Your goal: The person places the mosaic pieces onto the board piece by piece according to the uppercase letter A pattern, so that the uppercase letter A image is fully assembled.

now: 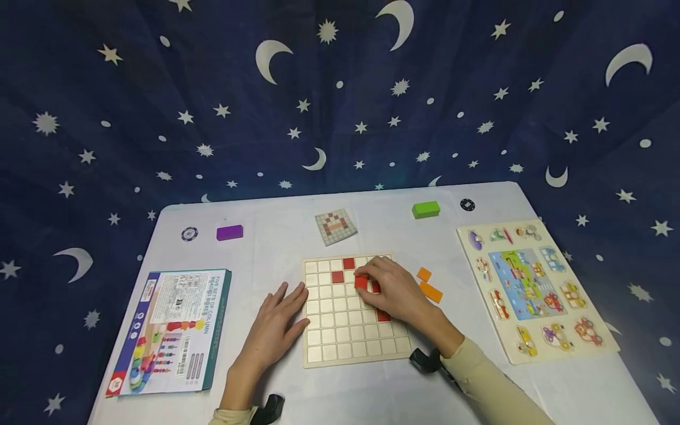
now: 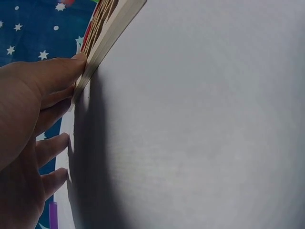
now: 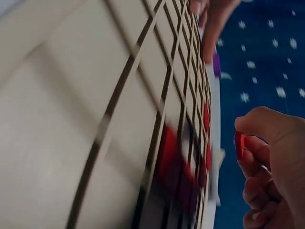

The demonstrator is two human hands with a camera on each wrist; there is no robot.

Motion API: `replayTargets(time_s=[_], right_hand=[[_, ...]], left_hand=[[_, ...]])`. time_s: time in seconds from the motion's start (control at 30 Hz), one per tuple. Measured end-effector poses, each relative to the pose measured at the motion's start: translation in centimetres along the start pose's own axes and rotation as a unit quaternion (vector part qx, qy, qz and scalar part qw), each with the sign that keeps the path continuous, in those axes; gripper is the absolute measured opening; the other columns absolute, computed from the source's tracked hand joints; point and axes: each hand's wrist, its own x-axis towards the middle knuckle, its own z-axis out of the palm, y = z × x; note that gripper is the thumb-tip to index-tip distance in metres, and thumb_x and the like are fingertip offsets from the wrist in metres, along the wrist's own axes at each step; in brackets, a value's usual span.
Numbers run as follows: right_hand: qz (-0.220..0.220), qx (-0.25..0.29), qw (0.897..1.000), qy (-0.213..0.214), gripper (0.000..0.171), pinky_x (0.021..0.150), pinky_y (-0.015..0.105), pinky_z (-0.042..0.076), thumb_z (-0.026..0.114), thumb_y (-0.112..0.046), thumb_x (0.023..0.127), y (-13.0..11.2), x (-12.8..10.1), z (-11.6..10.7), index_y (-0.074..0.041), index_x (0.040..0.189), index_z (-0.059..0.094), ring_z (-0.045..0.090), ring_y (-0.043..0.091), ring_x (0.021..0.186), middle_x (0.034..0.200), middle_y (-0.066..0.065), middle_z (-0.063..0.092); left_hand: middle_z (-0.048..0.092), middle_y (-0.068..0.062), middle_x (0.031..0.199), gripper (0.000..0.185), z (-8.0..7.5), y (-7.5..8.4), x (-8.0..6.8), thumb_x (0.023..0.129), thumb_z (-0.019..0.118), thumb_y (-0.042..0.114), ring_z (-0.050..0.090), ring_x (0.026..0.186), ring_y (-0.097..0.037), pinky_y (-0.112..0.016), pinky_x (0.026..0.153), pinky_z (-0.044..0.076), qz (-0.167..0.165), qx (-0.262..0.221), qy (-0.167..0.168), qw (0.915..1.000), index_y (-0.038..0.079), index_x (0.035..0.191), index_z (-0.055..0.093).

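Surface: white table (image 1: 276, 236); wooden grid board (image 1: 350, 342) lies on it
Room: dark blue star-and-moon cloth (image 1: 212, 118) behind
Right hand (image 1: 395, 292): fingers pinch red tile (image 1: 361, 282)
Left hand (image 1: 278, 321): fingers straight, flat against the board edge

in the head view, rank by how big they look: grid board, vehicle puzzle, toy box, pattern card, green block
1. Vehicle puzzle
2. Grid board and toy box: they look about alike, and hands cover part of the board, so no ranking.
3. Pattern card
4. Green block
The card and block lie farther from the camera.

Pale matt wooden grid board (image 1: 350, 330), glossy red tile (image 1: 361, 283), smooth white tabletop (image 1: 276, 236)
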Motion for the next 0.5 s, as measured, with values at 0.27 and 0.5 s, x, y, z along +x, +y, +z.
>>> replayTargets(time_s=[0.27,0.5], right_hand=[[-0.037,0.013,0.998,-0.044,0.026,0.097,0.037,0.06,0.082,-0.03,0.093,-3.2,3.0,2.8,-0.021,0.117,0.077,0.069,0.017,0.107,0.115,-0.004,0.074],[-0.046,0.009,0.996,-0.079,0.017,0.091,0.033,0.06,0.081,-0.03,0.095,-3.9,3.6,4.3,-0.025,0.11,0.077,0.068,0.011,0.106,0.112,-0.009,0.075]], left_hand=[[0.051,-0.003,0.166,0.064,-0.1,0.0,-0.1,0.098,0.077,0.029,0.038,0.159,-0.042,-0.07,0.127,0.032,0.0,0.004,0.002,1.0,0.01,0.155,0.056],[0.051,-0.002,0.166,0.064,0.1,0.0,-0.1,0.098,0.077,0.029,0.038,0.159,-0.042,-0.071,0.126,0.032,-0.001,0.001,0.001,1.0,0.011,0.156,0.056]])
